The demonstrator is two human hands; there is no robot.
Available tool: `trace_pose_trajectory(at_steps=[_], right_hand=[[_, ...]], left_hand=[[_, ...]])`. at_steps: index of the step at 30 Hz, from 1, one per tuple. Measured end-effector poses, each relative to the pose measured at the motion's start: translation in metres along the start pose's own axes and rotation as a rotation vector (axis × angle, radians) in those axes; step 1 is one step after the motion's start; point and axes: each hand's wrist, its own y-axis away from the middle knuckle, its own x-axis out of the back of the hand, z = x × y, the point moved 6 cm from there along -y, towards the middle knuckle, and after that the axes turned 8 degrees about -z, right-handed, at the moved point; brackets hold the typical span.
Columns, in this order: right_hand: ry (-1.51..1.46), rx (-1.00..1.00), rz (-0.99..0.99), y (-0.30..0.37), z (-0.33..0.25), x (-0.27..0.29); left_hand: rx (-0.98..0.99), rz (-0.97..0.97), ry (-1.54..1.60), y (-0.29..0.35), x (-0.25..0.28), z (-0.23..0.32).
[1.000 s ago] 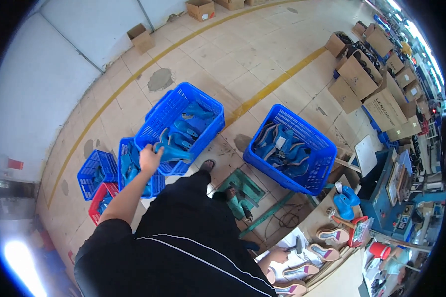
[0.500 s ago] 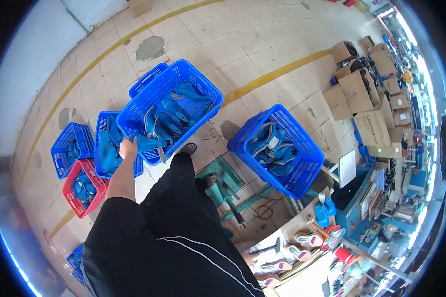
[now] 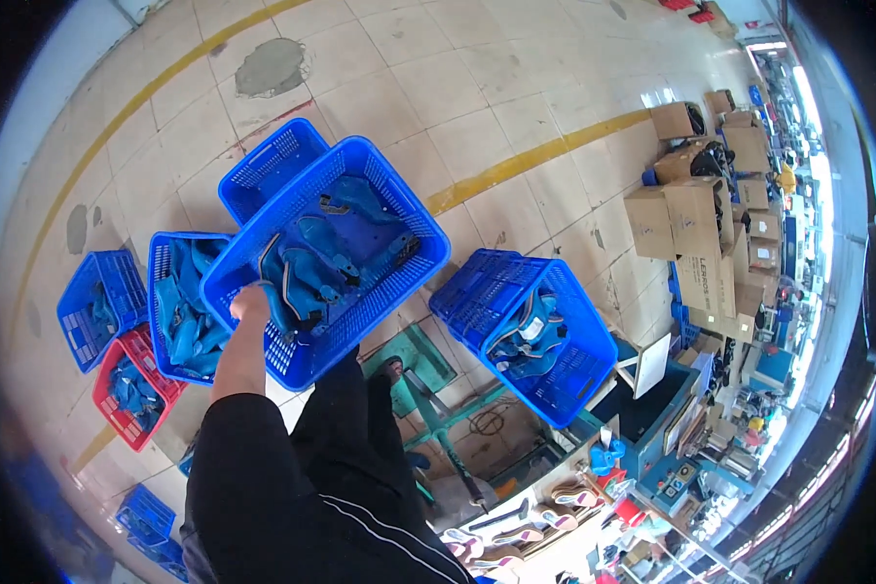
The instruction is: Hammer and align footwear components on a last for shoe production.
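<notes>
L hand (image 3: 251,302) moved blue shoe (image 3: 278,311) from above crate (image 3: 401,284) rim to inside, prob. touching nearby shoes (image 3: 305,274).

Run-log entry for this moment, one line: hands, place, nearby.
left hand: at blue shoe last, grip unclear; right hand: not visible; place: large blue basket; nearby: red basket

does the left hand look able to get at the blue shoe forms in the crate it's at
Probably yes: the left hand is at the rim of the blue crate, whose open top leaves the blue shoe forms uncovered. It appears to grip one, so may need to release that first.
</notes>
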Motion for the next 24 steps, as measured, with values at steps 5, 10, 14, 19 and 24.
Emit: trace_pose_trajectory(at_steps=[5, 10, 14, 19, 24], right_hand=[[-0.035, 0.062, -0.100, -0.016, -0.048, 0.027], [-0.073, 0.111, -0.186, -0.038, -0.083, 0.028], [-0.108, 0.108, -0.234, -0.030, -0.073, 0.017], [-0.226, -0.058, -0.226, 0.038, -0.081, 0.002], [-0.356, -0.552, -0.415, 0.265, -0.084, -0.050]], left_hand=[[-0.296, -0.034, 0.144, -0.055, -0.015, 0.115], [-0.630, 0.019, 0.399, -0.076, -0.039, 0.256], [-0.836, 0.114, 0.372, -0.077, -0.061, 0.353], [-0.702, 0.149, 0.384, -0.098, -0.081, 0.414], [-1.059, 0.043, 0.566, -0.106, -0.095, 0.388]])
